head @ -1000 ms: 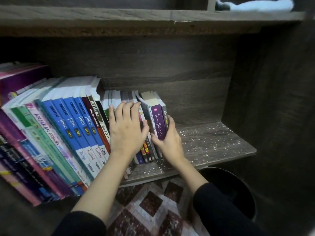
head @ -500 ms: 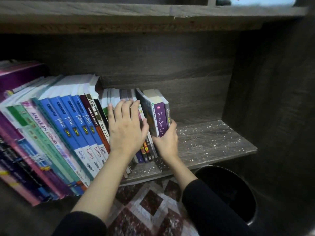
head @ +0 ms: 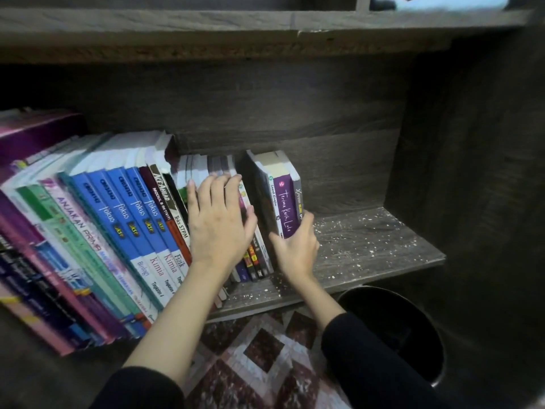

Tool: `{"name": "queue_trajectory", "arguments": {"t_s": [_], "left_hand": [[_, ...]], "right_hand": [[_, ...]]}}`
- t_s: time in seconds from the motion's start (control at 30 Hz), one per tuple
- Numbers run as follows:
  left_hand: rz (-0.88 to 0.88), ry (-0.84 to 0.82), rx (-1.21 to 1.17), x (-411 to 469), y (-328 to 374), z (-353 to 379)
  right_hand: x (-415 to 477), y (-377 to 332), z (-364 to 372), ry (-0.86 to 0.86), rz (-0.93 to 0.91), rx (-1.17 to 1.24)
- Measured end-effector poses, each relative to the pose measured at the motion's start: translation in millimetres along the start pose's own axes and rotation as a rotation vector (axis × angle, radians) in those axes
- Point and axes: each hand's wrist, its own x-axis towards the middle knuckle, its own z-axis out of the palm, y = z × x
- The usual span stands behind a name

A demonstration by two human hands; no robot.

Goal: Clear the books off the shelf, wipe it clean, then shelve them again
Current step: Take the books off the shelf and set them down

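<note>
The books (head: 132,216) stand in a leaning row on the left half of the shelf (head: 368,246), spines toward me. At the row's right end my right hand (head: 296,249) grips the purple book (head: 286,208) low down, along with the thin ones touching either side of it, fingers curled round the right. A gap parts this bunch from the rest. My left hand (head: 219,222) lies flat, fingers straight, pressing on the thin spines just left of that gap. The shelf's bare right half is speckled with pale crumbs. Below sit a black bin (head: 392,329) and a patterned rug (head: 259,358)
</note>
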Motion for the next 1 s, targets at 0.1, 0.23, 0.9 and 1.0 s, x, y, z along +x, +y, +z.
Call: {"name": "queue_trajectory", "arguments": {"t_s": [0.1,0.23,0.9,1.0], "left_hand": [[-0.067,-0.073,-0.074,2.9,5.5,-3.5],[-0.164,-0.049,-0.455,-6.6,40.5,-25.2],[-1.417,0.271,-1.538,29.4,108.1,-97.3],[-1.450,0.231,-1.638,31.0,104.9,-106.3]], "right_hand": [[1.3,-2.1,-12.5,0.020,-0.036,-0.011],[0.3,-5.9,-27.7,0.101,-0.100,-0.018],[-24.6,-46.0,-107.4,0.266,-0.774,-0.575],[-30.2,-57.6,-137.1,0.108,-0.838,-0.656]]}}
